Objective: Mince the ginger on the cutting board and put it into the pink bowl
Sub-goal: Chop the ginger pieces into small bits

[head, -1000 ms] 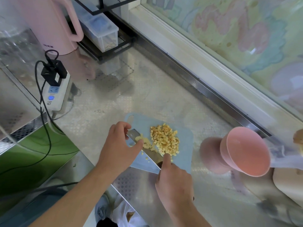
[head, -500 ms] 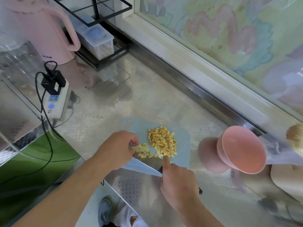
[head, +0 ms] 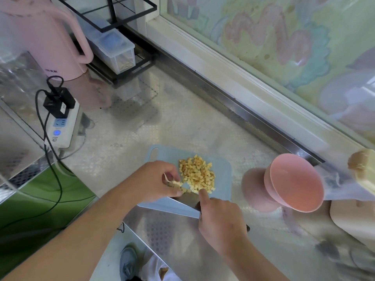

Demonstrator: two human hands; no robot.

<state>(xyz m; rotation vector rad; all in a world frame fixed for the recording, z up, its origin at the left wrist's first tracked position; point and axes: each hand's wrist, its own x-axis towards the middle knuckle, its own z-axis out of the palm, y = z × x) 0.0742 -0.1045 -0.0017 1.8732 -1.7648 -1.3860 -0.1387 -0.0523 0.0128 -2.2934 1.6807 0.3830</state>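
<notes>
Left hand pinches stray ginger bits off the knife, right hand grips its handle w/ forefinger on the spine — keep blade flat, edge away from fingertips.

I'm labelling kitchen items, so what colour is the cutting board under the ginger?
The cutting board is pale blue, seen best in the head view.

The small blue plastic cutting board lies near the front edge of the steel counter, with the heap of diced ginger on it. The round pink bowl stands to its right. The pink kettle, white power strip and black wire rack sit behind, to the left.
</notes>
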